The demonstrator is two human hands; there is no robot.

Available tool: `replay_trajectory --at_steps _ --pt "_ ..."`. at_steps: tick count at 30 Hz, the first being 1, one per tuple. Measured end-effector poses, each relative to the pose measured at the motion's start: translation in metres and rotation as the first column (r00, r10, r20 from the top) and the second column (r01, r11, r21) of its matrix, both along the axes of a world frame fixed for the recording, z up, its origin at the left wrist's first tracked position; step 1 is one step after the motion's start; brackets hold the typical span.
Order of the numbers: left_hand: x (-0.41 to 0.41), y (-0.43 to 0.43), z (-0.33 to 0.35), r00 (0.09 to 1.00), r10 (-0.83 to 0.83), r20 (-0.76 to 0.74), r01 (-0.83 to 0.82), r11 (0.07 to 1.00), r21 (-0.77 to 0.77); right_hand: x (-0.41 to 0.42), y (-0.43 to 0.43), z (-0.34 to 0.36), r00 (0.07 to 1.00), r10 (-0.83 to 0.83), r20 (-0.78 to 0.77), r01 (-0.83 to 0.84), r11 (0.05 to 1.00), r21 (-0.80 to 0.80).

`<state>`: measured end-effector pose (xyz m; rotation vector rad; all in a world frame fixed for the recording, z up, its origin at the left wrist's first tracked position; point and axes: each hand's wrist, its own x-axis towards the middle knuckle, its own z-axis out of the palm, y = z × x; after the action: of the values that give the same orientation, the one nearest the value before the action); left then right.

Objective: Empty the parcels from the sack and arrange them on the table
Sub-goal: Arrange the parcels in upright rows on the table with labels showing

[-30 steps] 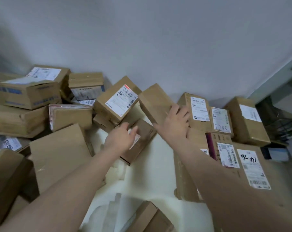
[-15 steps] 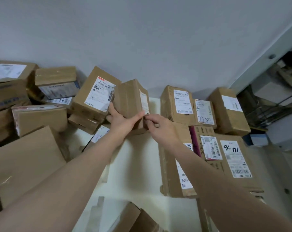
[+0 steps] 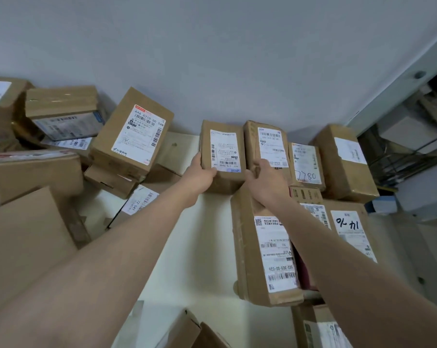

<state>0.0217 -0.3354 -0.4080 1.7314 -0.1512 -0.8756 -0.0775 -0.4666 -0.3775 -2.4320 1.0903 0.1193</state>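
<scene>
A loose heap of cardboard parcels (image 3: 39, 156) crowded the left end of the white table (image 3: 200, 247), with one labelled box (image 3: 133, 133) propped at a tilt at about ten o'clock from the person's hands. The left hand (image 3: 201, 174) was clamped on the lower left corner of a small upright parcel (image 3: 222, 153), thumb across its front face near the label, the box rising at twelve o'clock from the knuckles and standing against the grey wall (image 3: 212, 59). The right hand (image 3: 265, 182) gripped the same parcel's lower right edge, its fingers curled out of sight behind the box, so the parcel sat squarely between the two hands. Just beside it, at one o'clock from the right hand, stood a second labelled parcel (image 3: 267, 144), touching the first. Farther right ran a row of boxes, one marked 7780 (image 3: 306, 164) and a larger one (image 3: 345, 159) at the corner. A long parcel (image 3: 262, 249) lay flat under the right forearm, at five o'clock from the held box, next to a box with handwritten marks (image 3: 350, 229).
</scene>
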Motion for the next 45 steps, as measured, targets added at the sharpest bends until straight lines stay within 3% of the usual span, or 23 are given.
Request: replay_trajectory --at_steps 2,3,5,7,9,11,13,16,19,22,24,26,28,31,33,35,38,40,43,45 --pt "-0.003 0.002 0.001 0.994 -0.017 0.111 0.01 0.998 0.065 0.0 0.002 -0.002 1.0 0.001 0.014 -0.001 0.999 -0.054" --pt "-0.004 0.004 0.004 0.966 -0.013 0.259 -0.027 0.988 0.15 0.0 0.004 -0.003 0.999 0.003 0.036 0.002 0.989 -0.146" --pt "-0.002 0.012 0.015 0.784 0.001 0.621 -0.175 0.96 0.219 0.003 0.014 0.001 0.978 0.048 0.205 0.018 0.952 -0.306" --pt "0.008 0.022 0.025 0.543 0.009 0.84 -0.321 0.926 0.198 0.013 0.031 0.008 0.902 0.121 0.415 -0.016 0.969 -0.248" --pt "0.029 0.037 0.032 0.402 0.017 0.916 -0.491 0.848 0.199 0.03 0.053 0.01 0.87 0.136 0.474 -0.142 0.99 -0.024" --pt "0.053 0.061 0.035 0.453 0.026 0.891 -0.602 0.746 0.284 0.046 0.074 0.004 0.915 0.162 0.369 -0.245 0.951 0.19" --pt "0.075 0.091 0.033 0.612 0.03 0.79 -0.588 0.686 0.429 0.055 0.094 -0.008 0.942 0.261 0.21 -0.315 0.902 0.295" --pt "0.091 0.126 0.026 0.805 0.041 0.591 -0.407 0.764 0.501 0.059 0.116 -0.029 0.861 0.505 -0.056 -0.477 0.841 0.256" --pt "0.085 0.137 0.026 0.803 0.093 0.589 -0.389 0.83 0.401 0.053 0.129 -0.038 0.792 0.578 -0.196 -0.516 0.806 0.29" --pt "0.079 0.136 0.029 0.81 0.135 0.571 -0.418 0.816 0.4 0.05 0.128 -0.031 0.813 0.543 -0.21 -0.487 0.833 0.263" --pt "0.076 0.135 0.03 0.815 0.136 0.563 -0.431 0.791 0.433 0.052 0.122 -0.018 0.891 0.432 -0.138 -0.411 0.898 0.159" --pt "0.073 0.13 0.032 0.806 0.167 0.568 -0.461 0.78 0.423 0.058 0.114 -0.005 0.967 0.231 0.105 -0.243 0.963 0.117" --pt "0.069 0.118 0.037 0.791 0.248 0.558 -0.492 0.802 0.34 0.064 0.112 0.009 0.932 0.079 0.353 -0.157 0.968 0.197" --pt "0.063 0.094 0.04 0.839 0.338 0.427 -0.449 0.873 0.19 0.074 0.112 0.017 0.853 0.108 0.511 -0.198 0.972 0.125" --pt "0.06 0.084 0.035 0.895 0.26 0.363 -0.346 0.918 0.196 0.076 0.109 0.012 0.887 0.15 0.436 -0.178 0.984 0.023" --pt "0.057 0.083 0.025 0.924 0.149 0.351 -0.255 0.927 0.276 0.072 0.106 0.003 0.945 0.2 0.258 -0.199 0.98 -0.03" --pt "0.059 0.093 0.008 0.869 0.07 0.49 -0.298 0.864 0.406 0.062 0.108 -0.011 0.955 0.279 0.1 -0.272 0.959 -0.079" --pt "0.065 0.108 -0.002 0.805 0.021 0.593 -0.392 0.769 0.505 0.062 0.112 -0.016 0.946 0.303 0.114 -0.281 0.944 -0.171" --pt "0.074 0.132 -0.012 0.845 -0.19 0.5 -0.298 0.61 0.734 0.069 0.117 -0.019 0.927 0.312 0.209 -0.233 0.914 -0.332" --pt "0.076 0.138 -0.02 0.836 -0.302 0.457 -0.248 0.535 0.808 0.073 0.118 -0.024 0.911 0.335 0.239 -0.225 0.891 -0.394"
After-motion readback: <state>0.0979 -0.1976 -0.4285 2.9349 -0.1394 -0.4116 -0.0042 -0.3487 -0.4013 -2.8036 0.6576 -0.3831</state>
